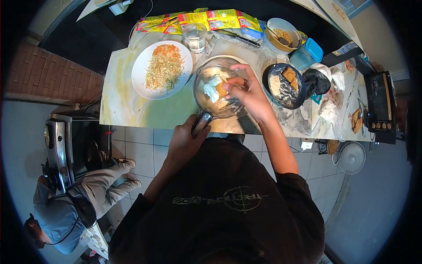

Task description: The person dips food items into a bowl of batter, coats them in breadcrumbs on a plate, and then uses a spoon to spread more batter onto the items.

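A round pan or bowl (206,72) with a handle stands near the counter's front edge, pale batter-like stuff inside. My left hand (187,136) is closed round its handle. Over the right part of the pan, the bent fingers of my right hand (246,90) hold a brown, bread-like piece (221,89). White creamy stuff (212,88) lies against that piece. Just right of the pan is a black plate (296,102) with white powder and brown pieces (290,77). A white plate (140,83) of shredded orange and pale green food (165,68) is on the left.
Yellow and red packets (220,20) line the back, near a clear glass (194,39) and a knife (237,38). At the back right are a bowl (277,26) and a blue-lidded container (307,53). A toaster oven (380,105) stands far right. Another person (61,220) is at lower left.
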The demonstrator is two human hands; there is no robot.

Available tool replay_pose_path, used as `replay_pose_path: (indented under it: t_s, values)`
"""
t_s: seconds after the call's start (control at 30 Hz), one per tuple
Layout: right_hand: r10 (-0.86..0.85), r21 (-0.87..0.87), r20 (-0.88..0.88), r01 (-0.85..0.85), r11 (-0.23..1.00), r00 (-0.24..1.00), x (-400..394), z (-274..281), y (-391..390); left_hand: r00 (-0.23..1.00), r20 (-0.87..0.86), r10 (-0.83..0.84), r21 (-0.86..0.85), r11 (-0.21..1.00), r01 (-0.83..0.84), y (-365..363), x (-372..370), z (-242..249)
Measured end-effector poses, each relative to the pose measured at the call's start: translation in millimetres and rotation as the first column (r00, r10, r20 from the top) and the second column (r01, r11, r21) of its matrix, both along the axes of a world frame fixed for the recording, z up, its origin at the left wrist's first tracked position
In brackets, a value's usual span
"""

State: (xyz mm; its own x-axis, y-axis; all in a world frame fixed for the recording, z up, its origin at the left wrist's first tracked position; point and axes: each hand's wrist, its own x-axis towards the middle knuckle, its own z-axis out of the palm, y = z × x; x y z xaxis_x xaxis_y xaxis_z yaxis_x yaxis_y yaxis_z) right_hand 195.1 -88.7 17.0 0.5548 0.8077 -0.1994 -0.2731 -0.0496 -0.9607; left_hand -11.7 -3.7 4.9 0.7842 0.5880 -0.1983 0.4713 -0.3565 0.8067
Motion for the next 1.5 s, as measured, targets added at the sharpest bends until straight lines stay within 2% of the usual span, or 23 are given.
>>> replay_pose_path:
  t_s: [0.03, 0.07, 0.1, 0.13, 0.17, 0.2, 0.27, 0.33, 0.37, 0.43, 0.53, 0.67, 0.73, 0.87, 1.07, 1.13, 1.17, 1.23, 1.27, 1.33, 1.5]
  values:
    - [0.0, 0.0, 0.0, 0.0, 1.0, 1.0, -1.7, -2.6, 0.7, 1.0, -0.013, 0.005, 0.0, 1.0, -0.005, -0.2, -0.2, 0.0]
    - [-0.037, 0.002, 0.298, 0.039, 0.999, 0.954, -5.5, -7.5, 2.2, 1.0, -0.026, 0.01, -0.001, 1.0, -0.01, -0.4, -0.1, 0.0]
    - [-0.07, 0.015, 0.568, 0.075, 0.997, 0.82, -9.6, -10.1, 3.6, 1.0, -0.026, 0.01, -0.001, 1.0, -0.01, -0.6, 0.3, 0.9]
    - [-0.07, 0.016, 0.568, 0.075, 0.997, 0.82, -13.7, -9.6, 4.2, 0.999, -0.035, 0.014, -0.002, 1.0, -0.014, -0.7, 1.0, 2.5]
    - [-0.015, 0.013, 0.787, 0.008, 1.0, 0.616, -18.4, -8.9, 4.0, 0.999, -0.044, 0.018, -0.003, 1.0, -0.018, -0.9, 1.5, 3.4]
    - [0.028, -0.01, 0.935, -0.054, 0.998, 0.354, -22.0, -8.5, 4.2, 0.999, -0.045, 0.017, -0.003, 1.0, -0.017, -1.1, 1.7, 2.2]
    - [0.078, -0.048, 0.924, -0.088, 0.995, 0.374, -24.1, -10.4, 5.9, 1.0, 0.017, 0.01, 0.022, 1.0, -0.011, -0.4, 1.6, -0.9]
    - [0.195, -0.137, 0.889, -0.165, 0.977, 0.415, -22.8, -3.0, 5.5, 1.0, 0.016, 0.01, 0.012, 1.0, -0.01, -0.7, 2.3, 2.3]
    - [0.196, -0.139, 0.889, -0.164, 0.977, 0.414, -23.4, -0.8, 4.5, 1.0, 0.017, 0.005, 0.0, 1.0, -0.005, -1.3, 3.3, 3.3]
    - [0.248, -0.168, 0.81, -0.195, 0.966, 0.532, -26.5, 1.9, 2.7, 1.0, 0.022, 0.012, -0.004, 1.0, -0.012, -2.3, 3.6, 3.0]
    - [0.302, -0.239, 0.758, -0.186, 0.953, 0.577, -25.6, 2.1, 2.3, 1.0, 0.017, 0.021, -0.009, 1.0, -0.021, -2.5, 3.7, 4.6]
    - [0.304, -0.245, 0.786, -0.18, 0.953, 0.539, -25.8, 4.4, 2.3, 0.999, 0.041, 0.019, -0.017, 1.0, -0.018, -0.3, 3.1, 4.3]
    - [0.375, -0.329, 0.72, -0.188, 0.925, 0.584, -28.9, 12.1, 0.9, 0.998, 0.047, 0.032, -0.008, 0.999, -0.032, -0.5, 2.8, -0.1]
    - [0.416, -0.359, 0.631, -0.228, 0.905, 0.655, -28.5, 20.9, -2.2, 0.998, 0.036, 0.053, -0.001, 0.999, -0.053, -0.5, 2.0, -1.0]
    - [0.416, -0.352, 0.65, -0.233, 0.907, 0.636, -22.8, 13.8, -5.1, 0.999, 0.01, 0.039, -0.012, 0.999, -0.039, -0.6, 0.8, 0.1]
    - [0.33, -0.24, 0.69, -0.226, 0.944, 0.644, -17.5, 13.0, -5.8, 1.0, 0.0, 0.03, -0.012, 0.999, -0.03, -0.6, 0.7, 2.0]
    - [0.331, -0.241, 0.689, -0.227, 0.944, 0.644, -13.8, 15.0, -5.3, 1.0, -0.008, 0.023, -0.014, 1.0, -0.023, -0.9, 0.7, 3.4]
    - [0.4, -0.276, 0.778, -0.308, 0.91, 0.485, -5.4, 20.7, -3.4, 1.0, -0.007, 0.008, -0.021, 1.0, -0.008, -1.7, 0.9, 7.9]
    - [0.398, -0.276, 0.777, -0.306, 0.911, 0.487, -1.3, 17.7, -2.3, 1.0, -0.005, -0.009, -0.027, 1.0, 0.009, -1.9, 1.4, 9.1]
    - [0.524, -0.362, 0.78, -0.437, 0.824, 0.342, 5.1, 7.0, 0.6, 1.0, 0.012, -0.013, -0.029, 0.999, 0.014, -2.8, 0.0, 5.6]
    - [0.569, -0.364, 0.749, -0.506, 0.782, 0.34, 10.1, 6.6, 4.9, 1.0, 0.002, -0.025, -0.056, 0.998, 0.025, -4.6, -0.1, 10.2]
